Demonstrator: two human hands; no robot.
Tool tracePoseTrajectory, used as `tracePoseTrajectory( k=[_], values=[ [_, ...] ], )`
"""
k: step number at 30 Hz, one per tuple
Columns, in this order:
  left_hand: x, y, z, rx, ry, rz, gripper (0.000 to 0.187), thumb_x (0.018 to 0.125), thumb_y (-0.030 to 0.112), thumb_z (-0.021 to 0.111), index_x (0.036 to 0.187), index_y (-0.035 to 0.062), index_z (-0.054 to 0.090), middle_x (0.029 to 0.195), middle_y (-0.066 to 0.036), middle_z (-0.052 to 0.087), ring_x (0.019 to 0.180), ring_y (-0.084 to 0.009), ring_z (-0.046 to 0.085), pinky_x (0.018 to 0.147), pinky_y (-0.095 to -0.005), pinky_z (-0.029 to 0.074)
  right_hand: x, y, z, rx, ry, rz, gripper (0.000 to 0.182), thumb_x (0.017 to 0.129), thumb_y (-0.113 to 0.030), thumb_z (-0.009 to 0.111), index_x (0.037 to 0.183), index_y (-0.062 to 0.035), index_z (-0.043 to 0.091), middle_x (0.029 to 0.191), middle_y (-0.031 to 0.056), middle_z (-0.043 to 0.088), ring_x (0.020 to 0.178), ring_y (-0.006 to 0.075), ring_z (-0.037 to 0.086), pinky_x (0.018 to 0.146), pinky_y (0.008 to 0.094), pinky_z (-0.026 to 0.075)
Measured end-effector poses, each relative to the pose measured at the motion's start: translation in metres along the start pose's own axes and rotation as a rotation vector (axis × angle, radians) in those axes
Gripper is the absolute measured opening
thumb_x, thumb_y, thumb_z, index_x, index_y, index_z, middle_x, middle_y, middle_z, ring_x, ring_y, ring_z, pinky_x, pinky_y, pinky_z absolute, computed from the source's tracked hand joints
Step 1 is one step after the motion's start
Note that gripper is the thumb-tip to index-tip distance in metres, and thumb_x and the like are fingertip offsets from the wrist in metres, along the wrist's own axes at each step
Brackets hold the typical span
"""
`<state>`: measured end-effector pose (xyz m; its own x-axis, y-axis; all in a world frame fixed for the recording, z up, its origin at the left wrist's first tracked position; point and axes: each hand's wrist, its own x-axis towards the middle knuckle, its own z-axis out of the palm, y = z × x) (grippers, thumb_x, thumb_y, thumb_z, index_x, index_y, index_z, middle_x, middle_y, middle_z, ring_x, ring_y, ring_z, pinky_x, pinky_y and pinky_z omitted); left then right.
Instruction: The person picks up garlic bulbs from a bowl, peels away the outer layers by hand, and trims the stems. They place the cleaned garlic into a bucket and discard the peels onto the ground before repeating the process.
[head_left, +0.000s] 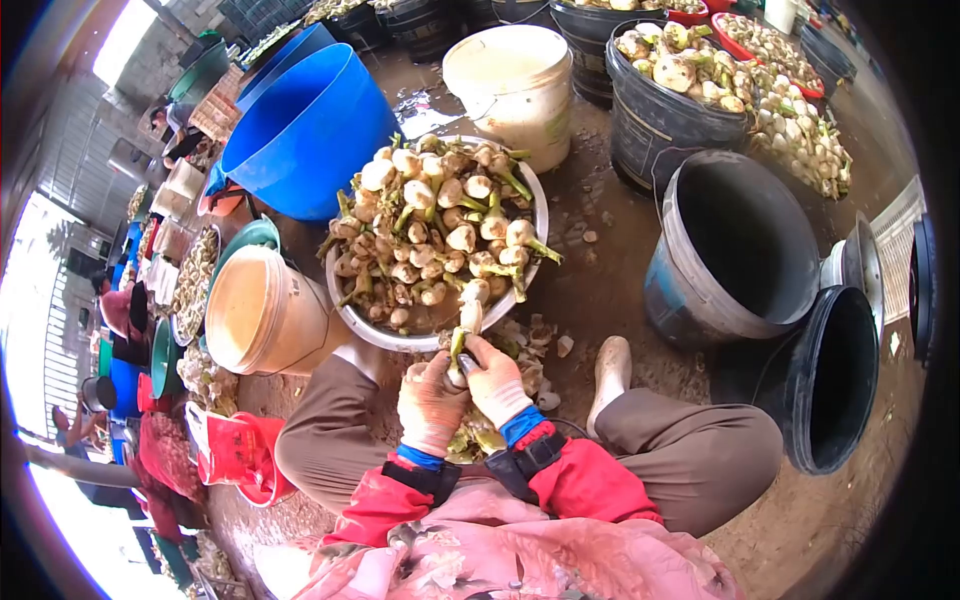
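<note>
Both my hands wear pale, stained gloves and meet between my knees. My left hand is closed on a garlic bulb with a green stem. Against the same bulb, my right hand has its fingers pressed together; something dark shows at its fingertips, too small to name. Just beyond them is a wide white-rimmed basin heaped with garlic bulbs on short green stems. Peelings and trimmed scraps lie on the ground under and beside my hands.
A cream bucket and blue tub stand left of the basin, a white bucket behind it. Rightward are a garlic-filled black bucket, an empty grey bucket and a black bucket. People sit far left.
</note>
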<state>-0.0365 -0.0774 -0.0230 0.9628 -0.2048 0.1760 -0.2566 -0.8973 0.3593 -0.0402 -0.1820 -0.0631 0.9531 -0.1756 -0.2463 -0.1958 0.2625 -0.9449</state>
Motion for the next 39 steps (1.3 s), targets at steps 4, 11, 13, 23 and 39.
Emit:
tracePoseTrajectory(
  k=[4,11,13,23,39],
  values=[
    [-0.005,-0.002,0.004,0.151,-0.003,0.099,0.043,0.061,0.025,0.075,0.100,0.0150,0.062,0.088,-0.009,0.060,0.082,-0.0303,0.057,0.072,-0.0422,0.046,-0.003,0.007,0.003,-0.275,0.124,-0.073,0.040,0.083,-0.004,0.054,0.123,-0.0074,0.053,0.101,0.0187,0.064,0.092,0.0288,0.062,0.083,0.0331,0.046],
    [-0.007,0.000,0.012,0.153,-0.116,0.200,0.052,0.058,0.027,0.078,0.106,0.0179,0.060,0.101,-0.010,0.058,0.093,-0.0316,0.055,0.076,-0.0438,0.046,-0.004,0.009,-0.004,-0.061,0.186,0.183,0.037,0.084,0.008,0.044,0.119,0.0027,0.053,0.113,0.0141,0.062,0.106,0.0230,0.058,0.091,0.0294,0.043],
    [-0.007,0.001,0.015,0.062,-0.100,0.144,0.054,0.057,0.026,0.079,0.107,0.0165,0.060,0.100,-0.011,0.059,0.093,-0.0314,0.056,0.077,-0.0425,0.046,0.000,0.018,-0.007,0.035,0.168,0.168,0.037,0.084,0.009,0.044,0.119,0.0029,0.053,0.112,0.0129,0.062,0.104,0.0214,0.058,0.091,0.0291,0.044],
    [0.014,-0.013,-0.009,-1.959,-0.436,-0.905,0.050,0.084,0.054,0.057,0.110,0.0109,0.057,0.088,-0.009,0.063,0.075,-0.0264,0.062,0.067,-0.0401,0.054,0.001,-0.001,-0.028,0.679,-0.073,0.136,0.036,0.088,0.002,0.050,0.123,0.0026,0.052,0.114,0.0075,0.059,0.105,0.0141,0.055,0.092,0.0257,0.044],
    [0.016,0.004,-0.016,-1.268,-0.244,-0.479,0.065,0.078,0.051,0.067,0.122,0.0041,0.054,0.090,-0.008,0.062,0.071,-0.0135,0.059,0.057,-0.0299,0.049,-0.002,-0.002,-0.014,0.749,-0.015,0.133,0.039,0.085,0.005,0.059,0.123,0.0047,0.052,0.113,0.0089,0.061,0.098,0.0140,0.058,0.086,0.0262,0.047]
  ],
)
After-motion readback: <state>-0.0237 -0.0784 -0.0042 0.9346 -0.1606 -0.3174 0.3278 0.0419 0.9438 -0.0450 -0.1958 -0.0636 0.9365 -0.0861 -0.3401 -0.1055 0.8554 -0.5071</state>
